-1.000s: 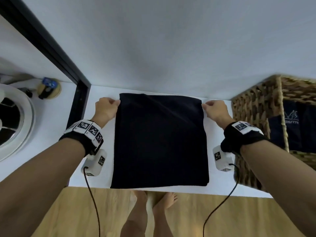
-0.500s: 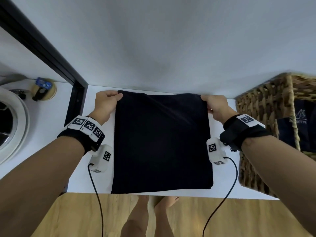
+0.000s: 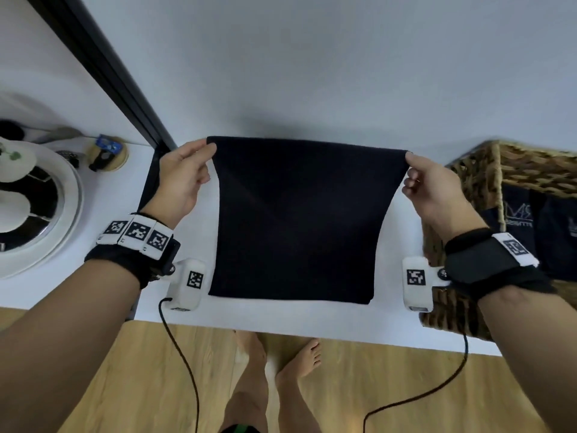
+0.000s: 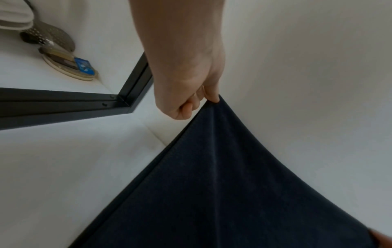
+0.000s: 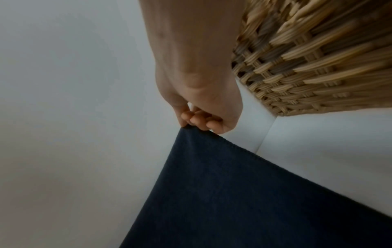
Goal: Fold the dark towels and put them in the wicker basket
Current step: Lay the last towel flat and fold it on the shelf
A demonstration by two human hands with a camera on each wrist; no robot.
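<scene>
A dark navy towel [image 3: 296, 220] lies on the white table [image 3: 281, 320], its far edge lifted into the air and its near edge still on the surface. My left hand [image 3: 184, 179] pinches the far left corner of the towel [image 4: 222, 167]; my right hand [image 3: 427, 185] pinches the far right corner of the towel [image 5: 212, 193]. The pinch of my left hand [image 4: 191, 94] and of my right hand [image 5: 203, 107] shows thumb against curled fingers. The wicker basket [image 3: 468, 182] stands at the right, close to my right wrist, with dark folded cloth [image 3: 537, 226] inside.
A black frame post [image 3: 103, 70] runs along the table's left side. Beyond it lie a white round fan [image 3: 37, 207] and a small round holder with a blue item [image 3: 107, 151]. The wall rises right behind the table. Wood floor and bare feet [image 3: 281, 364] are below.
The towel lay flat with both hands at its far corners. Both hands have pinched those corners and raised the far edge up and toward me; the near edge has stayed down.
</scene>
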